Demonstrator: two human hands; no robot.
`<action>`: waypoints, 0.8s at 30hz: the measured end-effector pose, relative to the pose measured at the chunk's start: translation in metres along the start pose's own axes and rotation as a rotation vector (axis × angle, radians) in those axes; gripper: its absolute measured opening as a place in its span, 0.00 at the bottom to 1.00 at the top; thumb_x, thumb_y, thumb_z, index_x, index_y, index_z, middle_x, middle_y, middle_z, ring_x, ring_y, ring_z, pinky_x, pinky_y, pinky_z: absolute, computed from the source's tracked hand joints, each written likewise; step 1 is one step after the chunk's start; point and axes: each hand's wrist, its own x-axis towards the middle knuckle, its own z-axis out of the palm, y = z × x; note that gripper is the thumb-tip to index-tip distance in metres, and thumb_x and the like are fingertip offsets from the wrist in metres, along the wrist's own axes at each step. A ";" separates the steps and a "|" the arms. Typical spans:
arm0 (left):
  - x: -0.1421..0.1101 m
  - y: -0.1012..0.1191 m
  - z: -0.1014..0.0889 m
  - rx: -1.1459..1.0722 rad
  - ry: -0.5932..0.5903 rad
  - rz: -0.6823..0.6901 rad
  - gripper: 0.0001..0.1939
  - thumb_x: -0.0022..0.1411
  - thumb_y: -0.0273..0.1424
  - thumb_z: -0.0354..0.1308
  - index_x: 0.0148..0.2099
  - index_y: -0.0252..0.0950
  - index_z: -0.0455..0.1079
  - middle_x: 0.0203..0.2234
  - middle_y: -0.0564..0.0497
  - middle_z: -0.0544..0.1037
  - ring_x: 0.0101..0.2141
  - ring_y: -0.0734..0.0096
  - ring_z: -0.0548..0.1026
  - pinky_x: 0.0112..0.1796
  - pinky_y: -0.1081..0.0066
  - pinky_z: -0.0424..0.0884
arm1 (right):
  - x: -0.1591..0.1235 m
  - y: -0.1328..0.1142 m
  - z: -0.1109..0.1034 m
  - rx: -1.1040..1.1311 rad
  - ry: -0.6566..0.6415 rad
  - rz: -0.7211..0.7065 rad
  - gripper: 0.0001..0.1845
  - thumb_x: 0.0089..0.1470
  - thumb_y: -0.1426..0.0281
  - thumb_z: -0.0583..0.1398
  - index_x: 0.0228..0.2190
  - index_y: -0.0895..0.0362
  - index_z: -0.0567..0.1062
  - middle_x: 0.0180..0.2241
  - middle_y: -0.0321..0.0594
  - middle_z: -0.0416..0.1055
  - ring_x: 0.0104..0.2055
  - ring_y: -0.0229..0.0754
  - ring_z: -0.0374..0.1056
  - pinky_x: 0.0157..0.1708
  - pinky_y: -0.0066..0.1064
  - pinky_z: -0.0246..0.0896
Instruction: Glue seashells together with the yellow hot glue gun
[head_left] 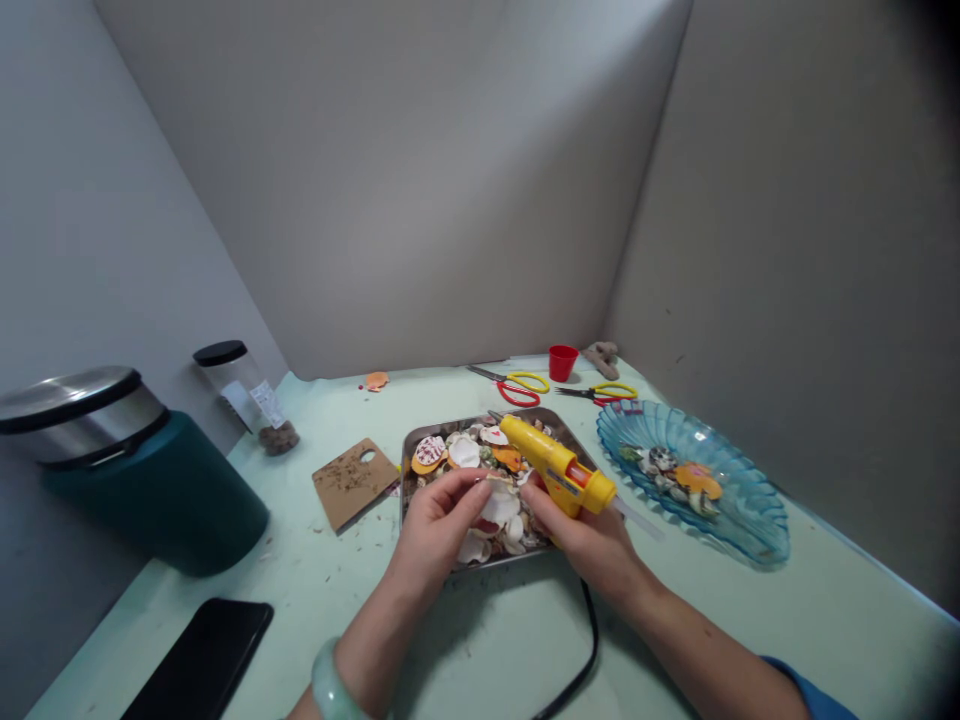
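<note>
My right hand [592,540] grips a yellow glue gun [553,462] with an orange trigger, its nozzle pointing up and to the left over a metal tray [409,452] full of seashells. A black cord [589,640] runs from the gun toward me. My left hand [439,520] hovers over the tray's near side, fingers pinched on a small pale shell [496,484] held close to the gun. A light green bangle sits on my left wrist.
A blue glass dish [739,500] with a few shells lies to the right. Two pairs of scissors [517,385] and a red cup [562,361] sit at the back. On the left are a cardboard piece [352,482], a jar [244,392], a teal bin [142,470] and a black phone [202,660].
</note>
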 end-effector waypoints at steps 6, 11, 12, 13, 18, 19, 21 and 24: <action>0.000 -0.001 -0.001 0.008 -0.021 0.003 0.19 0.48 0.43 0.71 0.36 0.33 0.78 0.28 0.51 0.79 0.27 0.76 0.73 0.26 0.80 0.73 | -0.001 0.004 -0.001 -0.010 -0.024 0.007 0.15 0.52 0.57 0.61 0.28 0.57 0.75 0.23 0.38 0.71 0.26 0.43 0.68 0.24 0.31 0.61; -0.001 -0.001 -0.002 0.020 -0.045 0.005 0.18 0.50 0.43 0.70 0.36 0.33 0.77 0.27 0.52 0.78 0.27 0.76 0.73 0.27 0.79 0.73 | -0.001 0.005 -0.001 0.004 -0.025 -0.004 0.14 0.52 0.58 0.62 0.29 0.57 0.76 0.23 0.37 0.72 0.26 0.43 0.68 0.24 0.31 0.61; -0.001 -0.001 -0.002 0.022 -0.050 0.006 0.18 0.50 0.43 0.70 0.36 0.33 0.77 0.27 0.52 0.78 0.27 0.76 0.73 0.27 0.78 0.73 | -0.001 0.005 -0.001 0.002 -0.033 -0.011 0.14 0.53 0.58 0.61 0.29 0.57 0.76 0.23 0.37 0.72 0.26 0.43 0.69 0.24 0.31 0.61; -0.001 -0.002 -0.002 0.023 -0.054 0.007 0.18 0.50 0.43 0.69 0.36 0.33 0.77 0.27 0.52 0.78 0.27 0.76 0.73 0.27 0.78 0.73 | -0.001 0.005 -0.001 0.000 -0.040 -0.018 0.14 0.53 0.58 0.61 0.29 0.57 0.76 0.23 0.37 0.73 0.26 0.43 0.69 0.24 0.31 0.61; 0.000 -0.003 -0.004 0.029 -0.050 0.002 0.19 0.49 0.44 0.70 0.35 0.33 0.76 0.26 0.52 0.77 0.26 0.75 0.72 0.27 0.76 0.74 | 0.000 0.008 -0.002 0.001 -0.035 -0.042 0.13 0.53 0.59 0.62 0.29 0.57 0.76 0.23 0.37 0.73 0.26 0.42 0.69 0.24 0.30 0.62; 0.000 -0.003 -0.004 0.036 -0.047 0.001 0.20 0.49 0.45 0.70 0.35 0.33 0.76 0.25 0.52 0.77 0.26 0.74 0.72 0.27 0.75 0.74 | 0.000 0.009 -0.002 0.011 -0.031 -0.039 0.14 0.53 0.59 0.62 0.29 0.57 0.76 0.23 0.37 0.73 0.25 0.42 0.69 0.23 0.30 0.62; 0.001 -0.003 -0.003 0.053 -0.039 -0.002 0.21 0.48 0.46 0.70 0.34 0.32 0.76 0.24 0.52 0.76 0.25 0.74 0.71 0.26 0.74 0.75 | 0.001 0.010 0.000 0.034 -0.008 -0.030 0.14 0.52 0.58 0.63 0.29 0.57 0.76 0.24 0.38 0.74 0.25 0.42 0.69 0.23 0.30 0.62; 0.001 -0.003 -0.001 0.056 -0.017 -0.005 0.22 0.47 0.47 0.70 0.34 0.32 0.76 0.24 0.52 0.76 0.25 0.73 0.71 0.25 0.73 0.75 | 0.002 0.012 0.002 0.062 0.011 -0.027 0.14 0.51 0.59 0.64 0.30 0.58 0.77 0.24 0.39 0.75 0.25 0.42 0.70 0.22 0.29 0.62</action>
